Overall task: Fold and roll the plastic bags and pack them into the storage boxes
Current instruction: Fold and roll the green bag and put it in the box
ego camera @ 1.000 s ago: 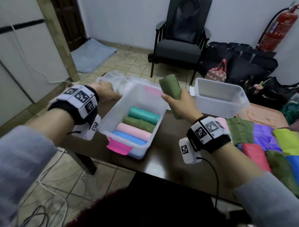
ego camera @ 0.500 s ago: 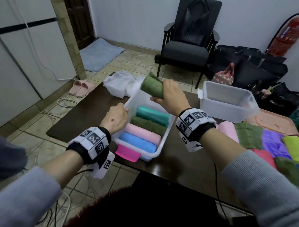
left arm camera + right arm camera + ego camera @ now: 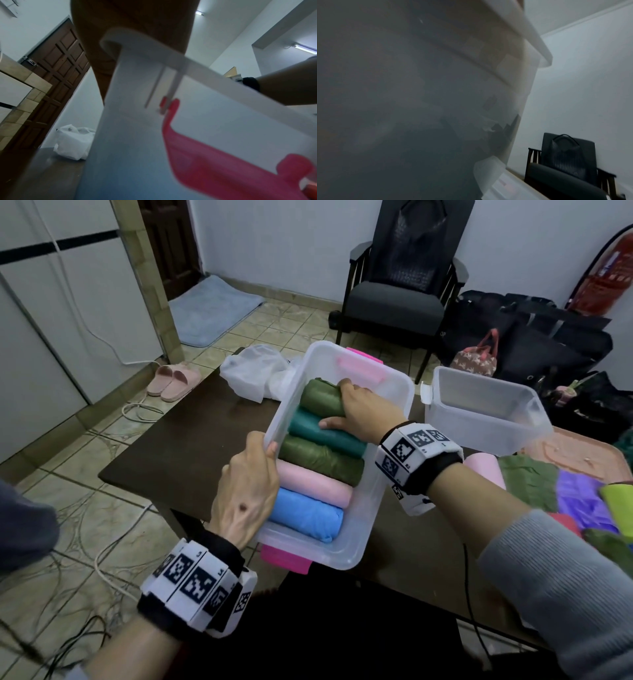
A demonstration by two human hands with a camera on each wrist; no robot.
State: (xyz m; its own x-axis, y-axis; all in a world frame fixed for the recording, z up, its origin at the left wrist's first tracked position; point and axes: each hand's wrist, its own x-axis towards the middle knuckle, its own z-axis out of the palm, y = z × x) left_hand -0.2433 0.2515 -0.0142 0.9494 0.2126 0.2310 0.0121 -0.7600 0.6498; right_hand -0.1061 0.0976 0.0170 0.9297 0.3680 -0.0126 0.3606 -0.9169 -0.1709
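Observation:
A clear storage box (image 3: 388, 474) with pink latches sits on the dark table (image 3: 191, 453). Inside lie rolled bags side by side: blue (image 3: 305, 513), pink (image 3: 315, 484), olive (image 3: 322, 457), teal (image 3: 308, 428) and a second olive-green roll (image 3: 320, 397) at the far end. My right hand (image 3: 356, 412) grips that far green roll down in the box, thumb against the teal roll. My left hand (image 3: 250, 491) grips the box's left rim (image 3: 142, 44), thumb over the edge. The right wrist view shows only the blurred box wall (image 3: 436, 94).
A second, empty clear box (image 3: 479, 412) stands to the right. Flat coloured bags (image 3: 582, 494) lie at the right, beside a pink roll (image 3: 484, 467). A crumpled white bag (image 3: 257, 374) lies behind the box. A chair (image 3: 400, 302) and dark bags stand beyond the table.
My right hand has brought the green roll down from above the box into its far end. My left hand has slid along the left rim toward me.

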